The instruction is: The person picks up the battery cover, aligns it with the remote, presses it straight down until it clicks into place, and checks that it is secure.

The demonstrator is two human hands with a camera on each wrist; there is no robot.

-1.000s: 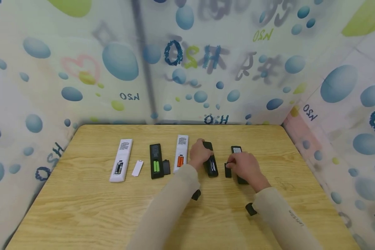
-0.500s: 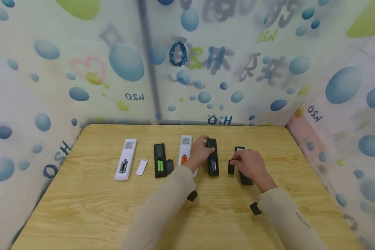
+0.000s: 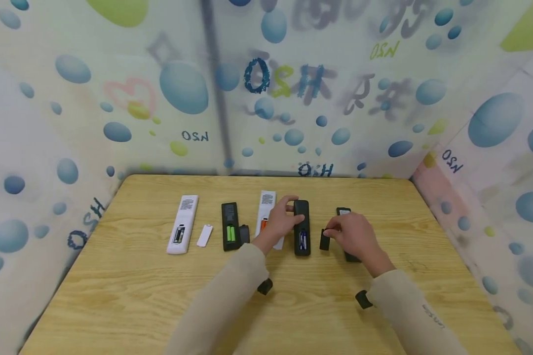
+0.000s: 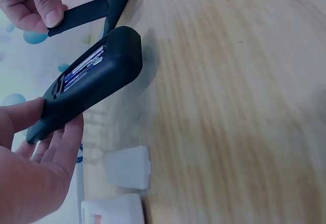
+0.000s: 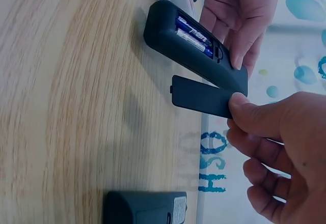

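My left hand (image 3: pixel 281 221) grips a black remote control (image 3: pixel 301 222) by its far end, thumb on the back and fingers underneath. In the left wrist view this remote (image 4: pixel 91 76) is lifted off the table, its back facing up. Two blue-and-silver batteries (image 5: pixel 193 35) lie in its uncovered compartment. My right hand (image 3: pixel 354 236) pinches a flat black battery cover (image 3: pixel 324 240) by one end, between thumb and fingers. The cover (image 5: pixel 201 95) hangs beside the remote, with a small tab at its free end. Another black remote (image 3: pixel 352 257) lies partly under my right hand.
To the left lie a white remote (image 3: pixel 182 224), its white cover (image 3: pixel 205 235), a black remote (image 3: pixel 230 217) with green batteries, and a dark cover (image 3: pixel 244 234). A white remote (image 3: pixel 266 199) with orange batteries is partly behind my left hand. Patterned sheeting (image 3: pixel 257 138) rises behind the wooden table (image 3: pixel 160 296).
The held remote has turned from a slant to nearly straight in the head view. The cover stays pinched in my right hand beside it. The view has shifted slightly.
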